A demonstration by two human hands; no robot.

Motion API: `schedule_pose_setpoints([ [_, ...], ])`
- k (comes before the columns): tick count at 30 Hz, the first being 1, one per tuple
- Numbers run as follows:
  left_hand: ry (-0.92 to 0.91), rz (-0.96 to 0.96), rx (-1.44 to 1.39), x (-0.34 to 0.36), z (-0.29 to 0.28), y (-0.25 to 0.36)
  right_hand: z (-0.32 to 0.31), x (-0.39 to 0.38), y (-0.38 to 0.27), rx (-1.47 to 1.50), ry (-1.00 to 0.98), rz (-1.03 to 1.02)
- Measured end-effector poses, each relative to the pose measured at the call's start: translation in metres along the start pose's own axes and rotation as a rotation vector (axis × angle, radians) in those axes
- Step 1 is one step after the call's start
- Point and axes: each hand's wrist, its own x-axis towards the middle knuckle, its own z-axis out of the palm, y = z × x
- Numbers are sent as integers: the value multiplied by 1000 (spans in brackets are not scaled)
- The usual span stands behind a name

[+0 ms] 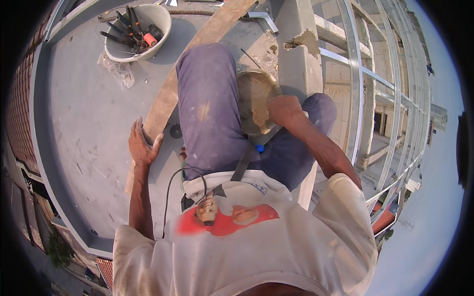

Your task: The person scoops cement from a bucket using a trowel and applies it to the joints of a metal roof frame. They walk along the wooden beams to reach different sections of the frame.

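Note:
My left hand (144, 144) is open, its fingers stretched and thumb apart, at the edge of a long wooden plank (163, 93). Whether it presses on the wood or hovers just over it is hard to tell. Between my knees sits a round bowl (241, 79) with wet grey-brown mortar (256, 101) inside. Over the bowl's right rim, my right hand (286, 111) is closed around a tool with a pale handle end (306, 114). The fist hides most of that tool, so its kind does not show.
A white bucket (167, 29) of hand tools stands at the far left, with a crumpled plastic bag (118, 71) beside it. A plastered wall edge (300, 74) runs past my right knee. Metal framing (354, 74) rises beyond it. A raised rim (42, 133) borders the grey floor (79, 123).

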Motion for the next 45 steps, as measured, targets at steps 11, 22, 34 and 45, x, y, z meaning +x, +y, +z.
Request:
schedule_pose_setpoints([
  [11,10,-56,-243,23,-9,5,-34,-115,118,496,302,291],
  [22,-78,66,-21,126,35,83,85,-130,132,1161,189,512],
  [34,-106,101,-1,126,28,88,74,-49,60,329,272,275],
  [45,133,95,-398,130,31,115,115,-8,6,74,485,-25],
])
